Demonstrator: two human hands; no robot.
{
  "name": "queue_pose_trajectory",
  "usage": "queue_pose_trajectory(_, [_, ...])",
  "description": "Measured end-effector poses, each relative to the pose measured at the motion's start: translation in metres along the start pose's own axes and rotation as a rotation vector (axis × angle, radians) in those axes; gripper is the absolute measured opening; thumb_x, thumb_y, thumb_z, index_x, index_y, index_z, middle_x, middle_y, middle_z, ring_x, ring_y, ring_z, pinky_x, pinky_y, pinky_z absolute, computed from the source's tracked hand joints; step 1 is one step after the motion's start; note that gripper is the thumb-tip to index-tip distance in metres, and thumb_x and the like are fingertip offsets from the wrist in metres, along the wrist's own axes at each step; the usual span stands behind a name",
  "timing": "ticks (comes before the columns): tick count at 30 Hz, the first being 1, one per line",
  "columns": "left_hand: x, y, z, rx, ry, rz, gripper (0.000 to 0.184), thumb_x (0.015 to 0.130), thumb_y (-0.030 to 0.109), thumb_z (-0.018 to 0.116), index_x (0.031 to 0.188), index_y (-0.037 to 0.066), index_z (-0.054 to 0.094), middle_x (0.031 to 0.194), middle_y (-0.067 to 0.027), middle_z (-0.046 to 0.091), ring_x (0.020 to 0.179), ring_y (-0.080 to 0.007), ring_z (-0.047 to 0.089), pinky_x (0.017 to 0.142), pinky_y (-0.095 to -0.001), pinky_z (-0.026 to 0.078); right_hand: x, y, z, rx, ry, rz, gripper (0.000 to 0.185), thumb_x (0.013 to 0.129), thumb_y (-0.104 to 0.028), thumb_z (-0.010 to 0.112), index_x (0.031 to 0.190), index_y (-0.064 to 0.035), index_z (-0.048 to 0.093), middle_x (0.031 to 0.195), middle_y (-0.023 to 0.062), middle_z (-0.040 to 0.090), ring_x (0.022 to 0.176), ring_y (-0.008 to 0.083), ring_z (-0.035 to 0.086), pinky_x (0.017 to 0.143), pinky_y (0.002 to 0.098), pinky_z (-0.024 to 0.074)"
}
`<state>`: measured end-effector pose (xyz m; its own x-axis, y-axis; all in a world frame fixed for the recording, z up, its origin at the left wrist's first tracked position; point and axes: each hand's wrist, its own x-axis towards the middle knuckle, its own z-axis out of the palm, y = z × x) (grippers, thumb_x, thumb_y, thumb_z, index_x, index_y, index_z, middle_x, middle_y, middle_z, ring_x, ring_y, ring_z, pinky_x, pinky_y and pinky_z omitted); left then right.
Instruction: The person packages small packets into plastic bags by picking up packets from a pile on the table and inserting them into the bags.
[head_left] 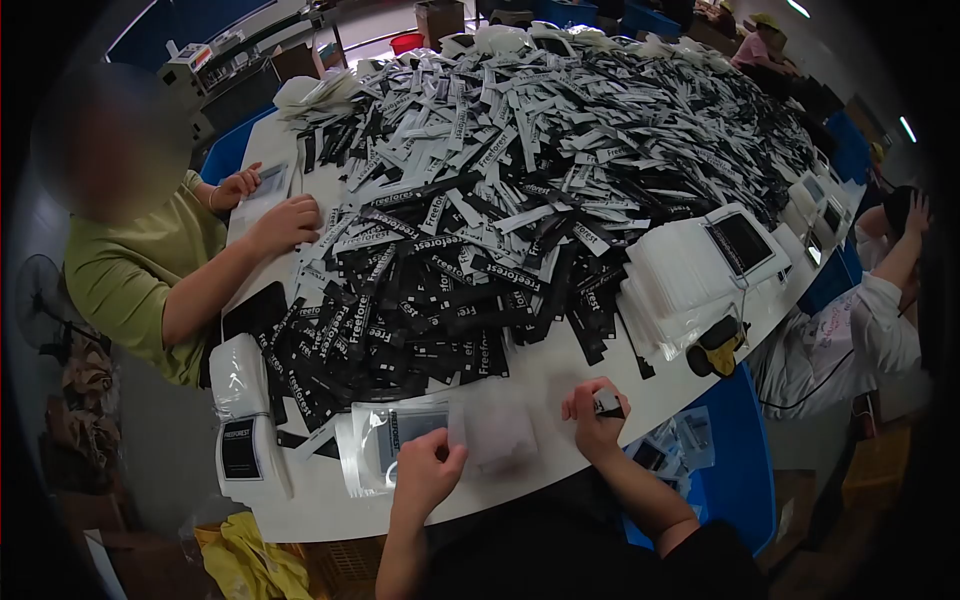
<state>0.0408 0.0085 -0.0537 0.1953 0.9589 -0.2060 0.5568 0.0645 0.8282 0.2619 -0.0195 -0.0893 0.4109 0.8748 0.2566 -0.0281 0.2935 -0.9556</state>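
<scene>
My left hand is closed at the table's front edge, its fingertips pinching the edge of a translucent plastic bag that is smeared by motion. Just left of it lies a small stack of clear bags with a dark label panel. My right hand is curled around a small black-and-white packet, mostly covered by the fingers. Beyond both hands spreads a large heap of narrow black and white "Freeforest" packets.
A bundle of printed bags stands at the left corner, and a taller stack sits right, beside a yellow-and-black tape dispenser. A blue bin is below the edge. A co-worker in green works at left; another person is at right.
</scene>
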Motion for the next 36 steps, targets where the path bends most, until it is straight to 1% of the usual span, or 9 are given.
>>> queue_pose_trajectory(12, [-0.022,0.001,-0.006,-0.386,-0.134,-0.052,0.015,0.082,0.012,0.059,0.087,-0.002,0.060,0.063,0.0000,0.057,0.054,-0.0041,0.047,0.049,-0.0194,0.037,-0.009,0.007,0.001,-0.297,-0.184,0.162,0.036,0.091,-0.020,0.052,0.061,-0.0018,0.044,0.050,0.0010,0.044,0.045,0.0077,0.040,0.043,0.0254,0.0319])
queue_pose_trajectory(14, [-0.024,-0.002,-0.002,-0.453,-0.180,-0.043,0.015,0.082,0.013,0.062,0.084,-0.002,0.060,0.064,-0.0004,0.058,0.056,-0.0044,0.050,0.051,-0.0181,0.040,-0.013,-0.004,0.018,0.136,-0.201,0.452,0.035,0.090,-0.019,0.054,0.062,-0.0017,0.041,0.050,0.0015,0.039,0.045,0.0080,0.035,0.042,0.0273,0.0282])
queue_pose_trajectory(16, [-0.026,0.015,0.002,-0.497,-0.187,-0.080,0.014,0.081,0.012,0.063,0.081,-0.002,0.060,0.064,-0.0018,0.060,0.057,-0.0048,0.052,0.052,-0.0181,0.041,-0.016,-0.018,0.036,-0.193,-0.357,0.190,0.029,0.088,-0.018,0.057,0.067,-0.0017,0.047,0.054,0.0028,0.043,0.049,0.0076,0.040,0.044,0.0263,0.0314])
queue_pose_trajectory(20, [-0.027,0.012,0.014,-0.554,-0.068,0.058,0.012,0.079,0.008,0.064,0.079,-0.004,0.060,0.066,-0.0055,0.063,0.057,-0.0059,0.055,0.051,-0.0203,0.043,-0.001,-0.056,0.064,-0.204,-0.581,0.197,0.019,0.082,-0.013,0.063,0.096,0.0002,0.060,0.071,0.0079,0.061,0.064,0.0114,0.055,0.058,0.0274,0.0450])
queue_pose_trajectory(21, [-0.028,0.009,0.012,-0.456,-0.094,0.038,0.011,0.079,0.007,0.065,0.081,-0.003,0.061,0.066,-0.0056,0.063,0.057,-0.0058,0.056,0.051,-0.0208,0.044,0.008,-0.062,0.057,-0.191,-0.837,0.407,0.028,0.081,-0.012,0.064,0.107,-0.0021,0.059,0.081,0.0090,0.064,0.072,0.0130,0.057,0.066,0.0290,0.0470])
queue_pose_trajectory(24, [-0.027,0.002,-0.003,-0.368,-0.229,0.078,0.010,0.077,0.005,0.065,0.082,-0.002,0.062,0.066,-0.0067,0.063,0.058,-0.0079,0.058,0.053,-0.0228,0.046,0.011,-0.045,0.038,-0.070,-1.045,0.392,0.031,0.080,-0.011,0.064,0.109,-0.0028,0.058,0.085,0.0096,0.063,0.075,0.0144,0.058,0.068,0.0288,0.0472])
queue_pose_trajectory(26, [-0.027,0.004,-0.007,-0.379,-0.340,0.140,0.010,0.076,0.005,0.065,0.083,-0.001,0.062,0.067,-0.0078,0.064,0.058,-0.0101,0.060,0.053,-0.0242,0.047,0.007,-0.050,0.038,-0.052,-1.003,0.423,0.031,0.080,-0.011,0.064,0.110,-0.0035,0.057,0.085,0.0093,0.063,0.076,0.0154,0.059,0.069,0.0289,0.0473])
queue_pose_trajectory(28, [-0.029,0.012,-0.002,-0.182,-0.082,0.245,0.011,0.073,0.005,0.066,0.082,-0.001,0.063,0.069,-0.0109,0.063,0.059,-0.0168,0.062,0.054,-0.0272,0.048,0.000,-0.057,0.045,-0.034,-0.960,0.450,0.032,0.080,-0.010,0.064,0.111,-0.0042,0.057,0.086,0.0091,0.063,0.076,0.0165,0.059,0.070,0.0290,0.0474])
queue_pose_trajectory(36, [-0.037,0.012,-0.003,-0.108,0.087,0.288,0.012,0.066,0.005,0.068,0.070,0.000,0.058,0.062,-0.0106,0.058,0.054,-0.0216,0.058,0.052,-0.0285,0.046,-0.010,-0.058,0.052,-0.477,-0.694,-0.205,0.040,0.063,0.003,0.065,0.103,-0.0052,0.062,0.078,0.0118,0.063,0.068,0.0249,0.061,0.058,0.0305,0.0482])
